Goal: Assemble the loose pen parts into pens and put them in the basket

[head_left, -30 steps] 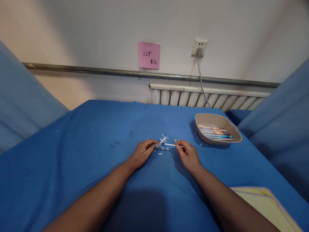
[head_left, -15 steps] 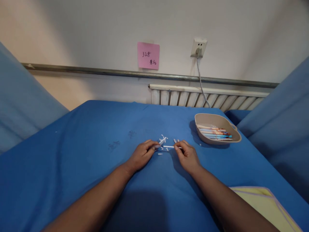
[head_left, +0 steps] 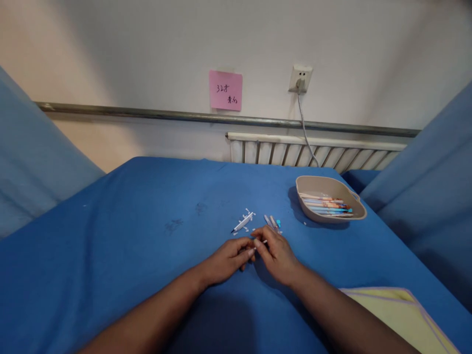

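Note:
My left hand (head_left: pixel 239 254) and my right hand (head_left: pixel 275 253) meet over the blue cloth, fingertips pinched together. Between them a thin white stick (head_left: pixel 265 241) shows in part, most of it covered by fingers. Just beyond lies a white pen barrel (head_left: pixel 243 222) with a dark tip, set at a slant. Several tiny white pieces (head_left: pixel 246 228) are scattered around it. Past my right hand's knuckles are slim pen parts (head_left: pixel 272 221) and a small bright blue piece (head_left: pixel 278 223), partly hidden by the hand.
A beige basket (head_left: pixel 320 183) holding several pens stands at the right. A folded yellow cloth (head_left: pixel 391 314) lies at the near right on the blue cloth (head_left: pixel 147 206). Behind are a metal rail (head_left: pixel 165 114), a radiator (head_left: pixel 273 147) and a plugged-in cord (head_left: pixel 303 118).
Both hands have come together and nearer to me. My left hand has let go of the white pen barrel, which now lies on the cloth. The thin white stick has moved nearer too.

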{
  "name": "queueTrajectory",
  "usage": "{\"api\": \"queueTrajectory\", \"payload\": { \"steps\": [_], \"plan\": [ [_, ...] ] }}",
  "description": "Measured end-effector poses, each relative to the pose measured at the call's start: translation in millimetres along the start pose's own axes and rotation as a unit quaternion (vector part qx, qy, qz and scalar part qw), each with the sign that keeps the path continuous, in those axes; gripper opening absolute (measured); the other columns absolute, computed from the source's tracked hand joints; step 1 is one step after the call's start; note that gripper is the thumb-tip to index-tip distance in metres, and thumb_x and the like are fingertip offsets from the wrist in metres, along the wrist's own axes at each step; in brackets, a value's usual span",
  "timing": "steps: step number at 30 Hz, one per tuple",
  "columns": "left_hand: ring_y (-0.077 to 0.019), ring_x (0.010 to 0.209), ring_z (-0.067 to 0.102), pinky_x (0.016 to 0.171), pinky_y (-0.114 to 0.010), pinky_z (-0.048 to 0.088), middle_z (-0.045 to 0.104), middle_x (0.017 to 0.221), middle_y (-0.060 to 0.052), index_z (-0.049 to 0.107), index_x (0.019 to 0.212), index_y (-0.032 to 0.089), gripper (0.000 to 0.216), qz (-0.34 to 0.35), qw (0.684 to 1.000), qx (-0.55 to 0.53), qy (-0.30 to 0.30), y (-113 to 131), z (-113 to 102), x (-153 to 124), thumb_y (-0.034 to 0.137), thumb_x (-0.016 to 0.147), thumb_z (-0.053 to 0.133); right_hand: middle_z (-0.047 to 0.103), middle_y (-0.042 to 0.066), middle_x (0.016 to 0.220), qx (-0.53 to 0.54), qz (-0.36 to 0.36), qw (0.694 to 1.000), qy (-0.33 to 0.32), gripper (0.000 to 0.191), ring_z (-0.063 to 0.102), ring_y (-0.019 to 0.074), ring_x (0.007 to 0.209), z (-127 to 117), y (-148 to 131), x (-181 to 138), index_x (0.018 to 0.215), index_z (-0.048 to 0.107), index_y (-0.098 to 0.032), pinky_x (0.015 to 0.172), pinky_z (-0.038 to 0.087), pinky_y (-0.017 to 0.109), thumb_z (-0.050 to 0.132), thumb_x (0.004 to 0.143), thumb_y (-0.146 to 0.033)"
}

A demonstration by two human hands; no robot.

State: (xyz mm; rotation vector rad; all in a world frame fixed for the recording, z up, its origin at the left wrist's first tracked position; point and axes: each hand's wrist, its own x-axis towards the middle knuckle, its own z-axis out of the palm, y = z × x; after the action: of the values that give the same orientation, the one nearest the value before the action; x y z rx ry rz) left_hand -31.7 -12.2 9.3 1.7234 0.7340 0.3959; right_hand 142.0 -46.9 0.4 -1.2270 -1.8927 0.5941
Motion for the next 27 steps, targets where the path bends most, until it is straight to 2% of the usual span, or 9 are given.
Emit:
{"api": "queueTrajectory", "payload": {
  "steps": [3, 6, 9, 14, 17, 19, 21, 23, 27],
  "plan": [
    [-0.0087, 0.058, 0.043, 0.055, -0.022, 0.037, 0.053, 0.075, 0.000, 0.058, 0.098, 0.013, 0.033, -0.009, 0.999, -0.052, 0.011, -4, -1, 3, 0.042, 0.086, 0.049, 0.057, 0.006, 0.095, -0.006, -0.015, 0.999, -0.028, 0.020, 0.055, 0.0192, 0.089, 0, -11, -2, 0.108, 0.051, -0.021, 0.079, 0.044, 0.035, 0.045, 0.089, -0.023],
    [-0.0082, 0.056, 0.040, 0.052, -0.021, 0.033, 0.050, 0.070, 0.002, 0.057, 0.108, 0.013, 0.040, -0.020, 0.996, -0.086, 0.017, -3, -4, 5, 0.043, 0.082, 0.055, 0.056, 0.007, 0.099, -0.014, -0.021, 0.999, -0.025, 0.024, 0.053, 0.0201, 0.094, -1, -17, -2, 0.112, 0.049, -0.021, 0.082, 0.044, 0.036, 0.047, 0.088, -0.025],
    [-0.0078, 0.055, 0.039, 0.052, -0.020, 0.032, 0.047, 0.066, 0.003, 0.058, 0.106, 0.013, 0.037, -0.022, 0.995, -0.098, 0.028, -4, -6, 5, 0.041, 0.082, 0.057, 0.055, 0.008, 0.105, -0.021, -0.021, 0.999, -0.010, 0.028, 0.052, 0.0212, 0.099, 0, -19, -2, 0.115, 0.047, -0.021, 0.086, 0.043, 0.038, 0.048, 0.088, -0.028],
    [-0.0070, 0.053, 0.039, 0.049, -0.020, 0.032, 0.050, 0.068, 0.002, 0.059, 0.102, 0.013, 0.034, -0.036, 0.990, -0.131, 0.032, -7, -9, 6, 0.041, 0.082, 0.056, 0.054, 0.009, 0.112, -0.023, -0.041, 0.999, -0.007, 0.032, 0.050, 0.0226, 0.106, -1, -21, -1, 0.116, 0.048, -0.021, 0.091, 0.041, 0.039, 0.050, 0.087, -0.032],
    [-0.0062, 0.051, 0.042, 0.049, -0.019, 0.033, 0.052, 0.068, 0.002, 0.060, 0.093, 0.013, 0.030, -0.048, 0.986, -0.152, 0.046, -9, -13, 6, 0.041, 0.081, 0.058, 0.056, 0.010, 0.113, -0.018, -0.026, 0.999, 0.044, 0.033, 0.053, 0.0211, 0.103, -6, -3, 4, 0.118, 0.049, -0.019, 0.090, 0.041, 0.038, 0.048, 0.088, -0.033],
    [-0.0055, 0.050, 0.043, 0.048, -0.019, 0.033, 0.054, 0.071, 0.001, 0.060, 0.092, 0.014, 0.029, -0.058, 0.981, -0.172, 0.066, -9, -15, 7, 0.040, 0.081, 0.059, 0.061, 0.008, 0.101, -0.015, 0.039, 0.993, 0.109, 0.026, 0.058, 0.0180, 0.087, -14, 19, 10, 0.109, 0.056, -0.019, 0.080, 0.045, 0.033, 0.044, 0.088, -0.031],
    [-0.0052, 0.049, 0.042, 0.047, -0.019, 0.033, 0.054, 0.072, 0.001, 0.060, 0.093, 0.014, 0.029, -0.064, 0.975, -0.194, 0.088, -10, -18, 8, 0.039, 0.080, 0.061, 0.064, 0.006, 0.090, -0.038, 0.104, 0.985, 0.135, 0.021, 0.059, 0.0172, 0.082, -26, 45, 15, 0.096, 0.062, -0.019, 0.075, 0.046, 0.029, 0.045, 0.087, -0.029],
    [-0.0054, 0.049, 0.043, 0.046, -0.019, 0.033, 0.053, 0.071, 0.001, 0.060, 0.093, 0.013, 0.029, -0.066, 0.969, -0.216, 0.103, -10, -19, 9, 0.039, 0.080, 0.061, 0.065, 0.005, 0.088, -0.082, 0.152, 0.976, 0.131, 0.020, 0.060, 0.0170, 0.080, -37, 66, 18, 0.094, 0.064, -0.018, 0.074, 0.045, 0.028, 0.048, 0.085, -0.027],
    [-0.0063, 0.051, 0.047, 0.047, -0.020, 0.035, 0.056, 0.073, -0.001, 0.061, 0.092, 0.013, 0.027, -0.067, 0.960, -0.251, 0.109, -10, -19, 10, 0.037, 0.080, 0.062, 0.064, 0.006, 0.092, -0.148, 0.179, 0.972, 0.042, 0.024, 0.060, 0.0162, 0.079, -44, 81, 19, 0.102, 0.064, -0.019, 0.073, 0.043, 0.026, 0.052, 0.083, -0.027]
  ]
}}
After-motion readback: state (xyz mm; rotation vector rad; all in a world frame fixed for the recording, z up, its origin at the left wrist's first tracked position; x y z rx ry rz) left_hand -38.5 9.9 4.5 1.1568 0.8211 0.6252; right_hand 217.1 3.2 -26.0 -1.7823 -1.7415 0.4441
